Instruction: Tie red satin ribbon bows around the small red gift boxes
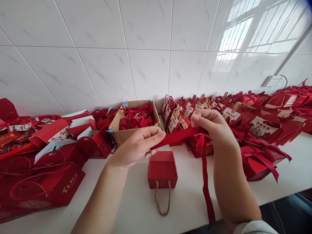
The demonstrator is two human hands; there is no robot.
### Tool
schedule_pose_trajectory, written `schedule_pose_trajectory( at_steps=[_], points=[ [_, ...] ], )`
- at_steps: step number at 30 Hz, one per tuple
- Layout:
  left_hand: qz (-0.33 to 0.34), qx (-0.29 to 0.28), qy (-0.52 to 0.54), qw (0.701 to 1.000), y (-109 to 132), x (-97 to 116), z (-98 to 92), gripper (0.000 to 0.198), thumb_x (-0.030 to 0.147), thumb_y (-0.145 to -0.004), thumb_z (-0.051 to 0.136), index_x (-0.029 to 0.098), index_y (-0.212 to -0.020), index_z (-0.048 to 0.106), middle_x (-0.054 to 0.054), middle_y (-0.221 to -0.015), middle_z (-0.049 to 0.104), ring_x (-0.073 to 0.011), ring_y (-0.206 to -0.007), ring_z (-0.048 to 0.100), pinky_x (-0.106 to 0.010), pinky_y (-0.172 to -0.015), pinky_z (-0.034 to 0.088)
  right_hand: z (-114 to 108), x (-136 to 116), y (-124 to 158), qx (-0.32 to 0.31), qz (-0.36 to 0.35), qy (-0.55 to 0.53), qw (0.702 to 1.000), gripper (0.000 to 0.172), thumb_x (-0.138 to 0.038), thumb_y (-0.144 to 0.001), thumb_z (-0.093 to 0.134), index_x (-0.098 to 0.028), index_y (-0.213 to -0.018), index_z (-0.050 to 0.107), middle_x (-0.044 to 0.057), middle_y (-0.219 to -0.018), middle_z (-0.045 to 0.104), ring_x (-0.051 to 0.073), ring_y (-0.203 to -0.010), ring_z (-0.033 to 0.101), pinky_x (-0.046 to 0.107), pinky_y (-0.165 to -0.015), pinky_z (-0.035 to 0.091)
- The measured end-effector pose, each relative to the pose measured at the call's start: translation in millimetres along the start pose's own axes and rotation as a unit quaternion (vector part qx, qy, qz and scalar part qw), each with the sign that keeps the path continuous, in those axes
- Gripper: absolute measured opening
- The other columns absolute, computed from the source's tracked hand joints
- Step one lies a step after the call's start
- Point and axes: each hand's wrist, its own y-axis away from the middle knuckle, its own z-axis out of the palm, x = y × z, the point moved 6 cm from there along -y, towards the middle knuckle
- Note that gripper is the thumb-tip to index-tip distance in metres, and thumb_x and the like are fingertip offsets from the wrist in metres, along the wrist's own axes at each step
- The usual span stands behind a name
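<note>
A dark red ribbon [180, 136] is stretched between my two hands, above the table. My left hand [138, 144] pinches its left end between thumb and fingers. My right hand [211, 125] grips it further right, and a long tail hangs from there down past the table's front edge. Below the ribbon stands a small red gift box [162, 165], closed on top, with a twisted gold cord handle lying on the table toward me. Neither hand touches the box.
An open cardboard box [134, 130] full of red ribbons stands against the tiled wall. Red boxes, some with open flaps [97, 139], crowd the left side of the white table [136, 201]. Many red gift boxes with handles [263, 126] and bow-tied boxes [258, 159] fill the right.
</note>
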Motion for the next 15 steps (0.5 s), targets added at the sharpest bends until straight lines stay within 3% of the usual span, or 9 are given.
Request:
schedule_pose_trajectory(
  at_steps=[3, 7, 9, 11, 13, 15],
  points=[
    [-0.014, -0.017, -0.049, 0.999, 3.0, 0.6, -2.7, 0.021, 0.034, -0.086, 0.053, 0.017, -0.076, 0.05, 0.006, -0.061, 0.041, -0.0036, -0.051, 0.038, -0.016, -0.047, 0.031, -10.9, -1.5, 2.5, -0.001, -0.005, 0.032, 0.999, 0.02, -0.034, -0.074, 0.071, -0.018, -0.071, 0.06, -0.003, -0.06, 0.054, 0.006, -0.05, 0.044, 0.018, -0.043, 0.032],
    [-0.035, -0.01, -0.135, 0.99, 3.0, -1.9, -4.4, 0.014, 0.032, -0.086, 0.054, 0.018, -0.083, 0.052, 0.005, -0.064, 0.049, -0.0054, -0.057, 0.044, -0.018, -0.055, 0.036, -20.1, 0.0, 8.9, -0.051, 0.022, 0.169, 0.984, 0.024, -0.039, -0.074, 0.069, -0.02, -0.087, 0.063, -0.004, -0.056, 0.054, 0.007, -0.045, 0.042, 0.021, -0.042, 0.031],
    [-0.044, 0.001, -0.176, 0.983, 1.6, -4.0, -2.6, 0.016, 0.034, -0.085, 0.054, 0.018, -0.082, 0.053, 0.005, -0.064, 0.051, -0.0067, -0.059, 0.045, -0.019, -0.056, 0.037, -18.3, 3.8, 12.7, -0.102, 0.05, 0.28, 0.953, 0.031, -0.044, -0.074, 0.067, -0.021, -0.095, 0.066, 0.0, -0.063, 0.06, 0.012, -0.054, 0.052, 0.024, -0.05, 0.04],
    [-0.05, 0.0, -0.209, 0.977, 0.2, -6.2, 2.5, 0.017, 0.035, -0.085, 0.053, 0.019, -0.083, 0.054, 0.004, -0.067, 0.052, -0.0078, -0.061, 0.046, -0.02, -0.057, 0.038, -10.4, 8.3, 15.8, -0.167, 0.069, 0.359, 0.916, 0.041, -0.05, -0.075, 0.064, -0.022, -0.105, 0.066, 0.006, -0.084, 0.068, 0.02, -0.078, 0.06, 0.03, -0.068, 0.046],
    [-0.048, -0.008, -0.235, 0.971, -0.8, -7.5, 9.1, 0.017, 0.036, -0.085, 0.052, 0.019, -0.084, 0.055, 0.004, -0.067, 0.053, -0.0087, -0.062, 0.046, -0.021, -0.057, 0.038, 4.6, 10.7, 18.1, -0.241, 0.067, 0.352, 0.902, 0.047, -0.052, -0.079, 0.058, -0.021, -0.114, 0.063, 0.008, -0.105, 0.066, 0.024, -0.098, 0.058, 0.033, -0.082, 0.045],
    [-0.044, -0.011, -0.25, 0.967, -1.2, -7.9, 13.9, 0.018, 0.037, -0.086, 0.05, 0.02, -0.085, 0.056, 0.003, -0.068, 0.053, -0.0093, -0.062, 0.046, -0.022, -0.057, 0.037, 22.0, 10.5, 19.7, -0.315, 0.055, 0.285, 0.904, 0.047, -0.051, -0.084, 0.052, -0.018, -0.115, 0.062, 0.009, -0.106, 0.065, 0.022, -0.097, 0.058, 0.03, -0.081, 0.045]
  ],
)
